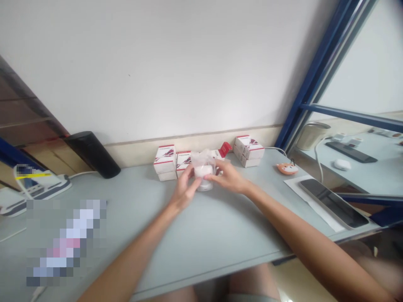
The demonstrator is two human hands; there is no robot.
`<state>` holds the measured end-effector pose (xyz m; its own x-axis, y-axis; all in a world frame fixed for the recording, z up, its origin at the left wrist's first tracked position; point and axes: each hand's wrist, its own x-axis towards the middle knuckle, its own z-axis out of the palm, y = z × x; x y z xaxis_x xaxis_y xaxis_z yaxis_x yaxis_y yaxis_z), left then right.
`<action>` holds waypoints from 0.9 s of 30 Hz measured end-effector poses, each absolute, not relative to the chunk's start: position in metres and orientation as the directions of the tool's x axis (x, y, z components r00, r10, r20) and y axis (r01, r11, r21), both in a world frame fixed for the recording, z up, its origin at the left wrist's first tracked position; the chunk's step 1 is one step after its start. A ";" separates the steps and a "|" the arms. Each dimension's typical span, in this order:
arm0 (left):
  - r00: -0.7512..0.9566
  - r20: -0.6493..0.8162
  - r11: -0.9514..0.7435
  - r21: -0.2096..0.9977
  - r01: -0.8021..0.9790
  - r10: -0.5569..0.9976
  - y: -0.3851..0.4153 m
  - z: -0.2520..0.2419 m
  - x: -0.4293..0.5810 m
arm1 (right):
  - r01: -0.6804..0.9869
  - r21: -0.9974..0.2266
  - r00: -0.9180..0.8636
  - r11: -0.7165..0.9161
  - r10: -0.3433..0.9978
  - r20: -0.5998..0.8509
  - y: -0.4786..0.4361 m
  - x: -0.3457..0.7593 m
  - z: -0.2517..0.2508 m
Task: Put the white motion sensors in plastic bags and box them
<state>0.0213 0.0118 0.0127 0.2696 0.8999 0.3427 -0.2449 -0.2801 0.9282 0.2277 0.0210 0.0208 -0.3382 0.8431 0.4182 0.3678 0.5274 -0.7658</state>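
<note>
Both my hands meet at the middle of a grey table (201, 235). Between them is a small white round device in a clear plastic bag (204, 170). My left hand (185, 188) holds the bag's left side, fingers curled against it. My right hand (229, 176) grips the right side with its fingertips. Just behind stand several white-and-red boxes (165, 161) against the wall, one of them (224, 150) with its red flap open.
A black cylinder (92, 153) leans at the back left near a white device (37, 186). At the right lie an orange toy (287, 168), a dark phone (333, 202) on white paper, and blue shelving posts (315, 79).
</note>
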 end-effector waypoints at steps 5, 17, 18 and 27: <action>0.280 0.311 -0.293 0.950 -0.105 0.908 0.019 0.004 0.014 | 0.412 -0.749 -0.379 0.519 0.845 0.377 0.024 0.232 0.015; 0.437 0.346 -0.440 0.888 0.133 0.830 0.047 -0.016 0.008 | 0.508 -0.727 -0.392 0.461 0.876 0.282 0.026 0.238 0.013; 0.439 0.346 -0.443 0.886 0.139 0.829 0.047 -0.016 0.008 | 0.518 -0.718 -0.390 0.465 0.875 0.286 0.026 0.239 0.013; 0.509 0.302 -0.481 0.836 0.265 0.806 0.041 -0.002 0.002 | 0.544 -0.693 -0.471 0.473 0.856 0.214 0.022 0.244 0.018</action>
